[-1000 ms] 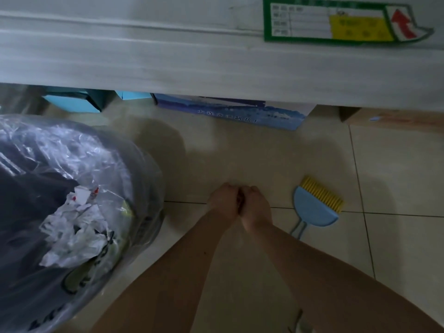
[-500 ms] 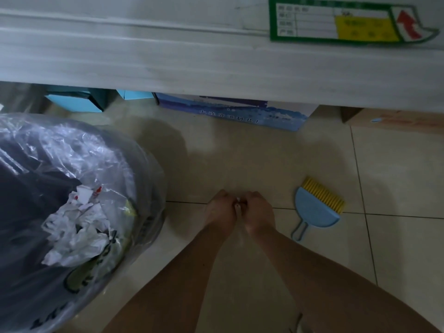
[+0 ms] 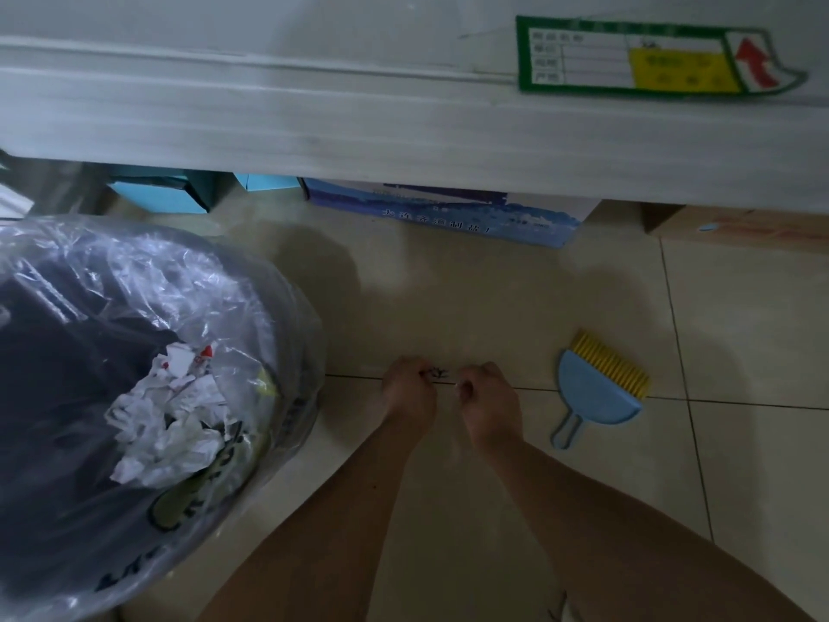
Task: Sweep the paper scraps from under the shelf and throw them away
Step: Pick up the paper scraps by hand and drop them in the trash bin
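Both my hands are down at the floor, fists side by side on a tile joint. A small scrap with dark marks (image 3: 437,374) shows in the gap between them. My left hand (image 3: 409,392) pinches its left end. My right hand (image 3: 489,399) has its fingers closed just right of the scrap; I cannot tell whether it touches it. A blue hand brush with yellow bristles (image 3: 594,388) lies on the floor to the right of my right hand. At the left stands a dark trash bin (image 3: 287,352) lined with clear plastic, with crumpled paper scraps (image 3: 172,415) inside.
The white shelf board (image 3: 403,127) crosses the top of the view, with a green-framed label (image 3: 637,56) on it. Under it stand teal boxes (image 3: 170,195), a blue printed box (image 3: 448,213) and a brown carton (image 3: 740,226). Beige floor tiles (image 3: 740,329) lie in front.
My two fists were pressed together a second ago and have drawn a little apart, so the small scrap shows between them. The brush and bin have not moved.
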